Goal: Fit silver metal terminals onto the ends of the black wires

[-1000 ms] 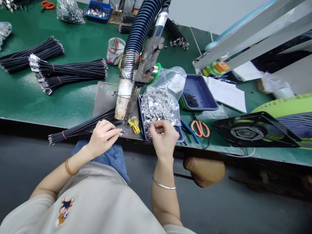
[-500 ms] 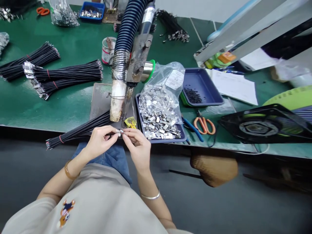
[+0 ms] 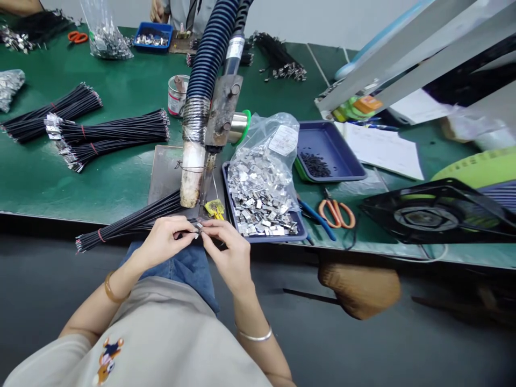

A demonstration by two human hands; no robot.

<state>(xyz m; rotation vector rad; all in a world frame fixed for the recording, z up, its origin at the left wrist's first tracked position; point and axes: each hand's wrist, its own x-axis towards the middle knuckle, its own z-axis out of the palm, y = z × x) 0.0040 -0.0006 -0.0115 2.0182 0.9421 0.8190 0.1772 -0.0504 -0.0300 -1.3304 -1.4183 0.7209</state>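
Note:
At the table's front edge my left hand point(image 3: 169, 239) and my right hand point(image 3: 229, 248) meet, thumb and fingertips of each closed in a pinch. Between them shows a small silvery metal connector point(image 3: 198, 228), gripped from both sides; its finer details are too small to make out. Just behind my left hand lies a bundle of black wires point(image 3: 133, 217), tied with a red band. The stained white nozzle point(image 3: 191, 183) of a ribbed hose hangs over the far end of that bundle. Close to my right fingers is a yellow piece point(image 3: 215, 208).
A tray point(image 3: 303, 230) of metal connectors in a plastic bag stands to the right, then blue-handled pliers point(image 3: 320, 217) and orange scissors point(image 3: 337, 213). Behind is a purple tray point(image 3: 350, 161) with small black parts. More wire bundles point(image 3: 116, 129) lie left. Across the table is another person's hand point(image 3: 158, 11).
The view has tilted up slightly, so things sit lower and another person shows at the back. My hands stay pinched together, with the metal connector's angle a little different.

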